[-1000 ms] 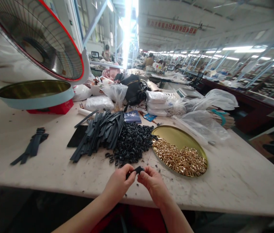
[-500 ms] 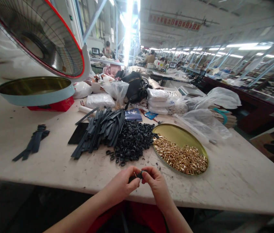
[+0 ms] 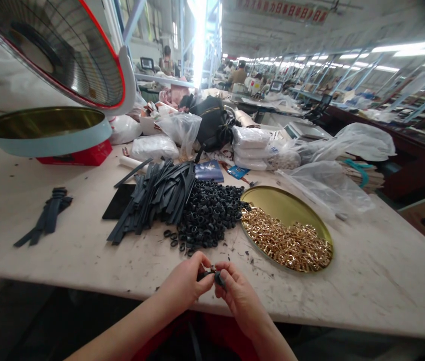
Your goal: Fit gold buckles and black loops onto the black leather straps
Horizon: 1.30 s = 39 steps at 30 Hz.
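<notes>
Pinching a dark piece [image 3: 219,278] at lower centre, left hand [image 3: 185,285] and right hand [image 3: 240,295] are nearly closed; a slackened pinch could drop it.

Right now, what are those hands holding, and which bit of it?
A small black piece: the left hand and right hand pinch it, seemingly at opposite ends.

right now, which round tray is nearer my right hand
The gold tray holding golden fittings, beyond and right of your right hand; the blue-sided tray sits far left, on a red box.
</notes>
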Tool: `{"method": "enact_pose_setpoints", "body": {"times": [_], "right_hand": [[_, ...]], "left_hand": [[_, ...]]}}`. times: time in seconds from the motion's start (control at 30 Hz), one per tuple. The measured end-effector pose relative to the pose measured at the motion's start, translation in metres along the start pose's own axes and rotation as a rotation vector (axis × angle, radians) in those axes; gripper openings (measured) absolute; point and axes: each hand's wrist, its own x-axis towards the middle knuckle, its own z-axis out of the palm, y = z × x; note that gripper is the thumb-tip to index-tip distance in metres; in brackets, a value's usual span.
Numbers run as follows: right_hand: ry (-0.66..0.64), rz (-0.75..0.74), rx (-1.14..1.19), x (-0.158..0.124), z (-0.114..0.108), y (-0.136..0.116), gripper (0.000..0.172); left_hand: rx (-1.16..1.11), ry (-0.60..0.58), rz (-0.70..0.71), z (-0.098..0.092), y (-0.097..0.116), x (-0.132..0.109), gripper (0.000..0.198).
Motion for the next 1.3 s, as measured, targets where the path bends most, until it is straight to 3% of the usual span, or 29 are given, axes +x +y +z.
{"method": "enact_pose_setpoints", "body": {"times": [0.2,0.33,0.53,0.8,1.0,1.13,1.3], "right_hand": [[-0.131,0.143,0.121,-0.006,0.000,0.004,0.022],[-0.112,0.056,0.057,-0.010,0.001,0.005,0.025],[0.064,-0.242,-0.197,-0.014,0.008,0.004,0.028],[0.274,-0.362,-0.451,-0.013,0.002,0.005,0.027],[0.096,-0.388,-0.811,-0.023,0.000,0.007,0.020],[0.087,-0.439,-0.868,-0.025,-0.002,0.009,0.018],[-0.030,-0.392,-0.969,-0.027,-0.005,0.003,0.016]], "left_hand": [[0.147,0.028,-0.001,0.001,0.002,-0.004,0.019],[-0.027,-0.028,0.026,0.000,0.007,-0.011,0.020],[-0.419,-0.120,0.075,-0.008,0.022,-0.030,0.017],[-0.407,-0.069,-0.031,-0.008,0.018,-0.040,0.016],[-0.388,-0.135,-0.029,-0.001,0.016,-0.037,0.016],[-0.491,-0.217,-0.070,0.002,0.012,-0.034,0.023],[-0.563,-0.287,-0.102,0.000,0.006,-0.033,0.026]]}}
